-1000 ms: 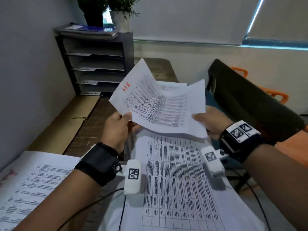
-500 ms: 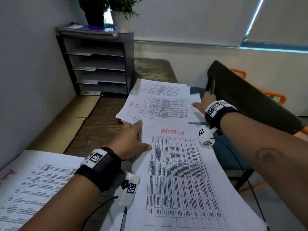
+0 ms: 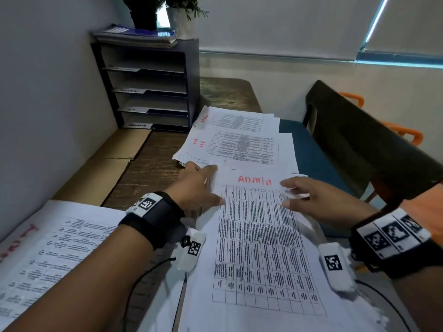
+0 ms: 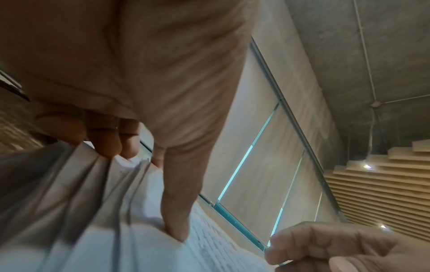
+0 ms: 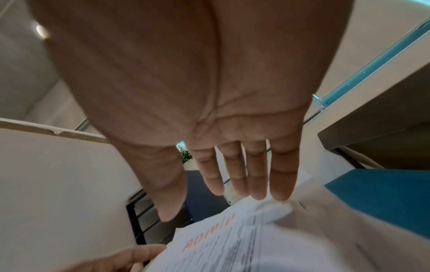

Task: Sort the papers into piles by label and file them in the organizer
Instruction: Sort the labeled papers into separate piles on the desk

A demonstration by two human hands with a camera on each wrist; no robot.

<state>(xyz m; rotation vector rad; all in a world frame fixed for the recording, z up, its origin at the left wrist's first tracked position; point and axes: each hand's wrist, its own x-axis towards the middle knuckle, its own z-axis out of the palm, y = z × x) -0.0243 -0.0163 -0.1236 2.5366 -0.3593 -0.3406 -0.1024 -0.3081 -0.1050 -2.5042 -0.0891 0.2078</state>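
Observation:
A stack of printed table sheets [image 3: 259, 236] labelled ADMIN in red lies in front of me on the desk. My left hand [image 3: 203, 183] is at its upper left corner. The thumb [image 4: 179, 211] presses on the top sheet and the curled fingers [image 4: 107, 139] catch the fanned left edges. My right hand [image 3: 285, 194] lies over the sheet's upper right with fingers [image 5: 256, 180] straight, tips at the paper and holding nothing. Two sorted piles [image 3: 242, 144] with red labels lie beyond. The dark organizer [image 3: 148, 92] with labelled shelves stands at the back left.
Another pile of sheets [image 3: 48, 248] lies at the near left. Flat cardboard [image 3: 103, 164] runs along the left wall. Books [image 3: 136, 35] and potted plants top the organizer. A dark chair [image 3: 359, 140] with a blue seat [image 3: 309, 149] stands close on the right.
The sheet both hands held up a second ago now lies on the far pile. My right hand has drawn back from there to the ADMIN stack; the left hand stays at its corner.

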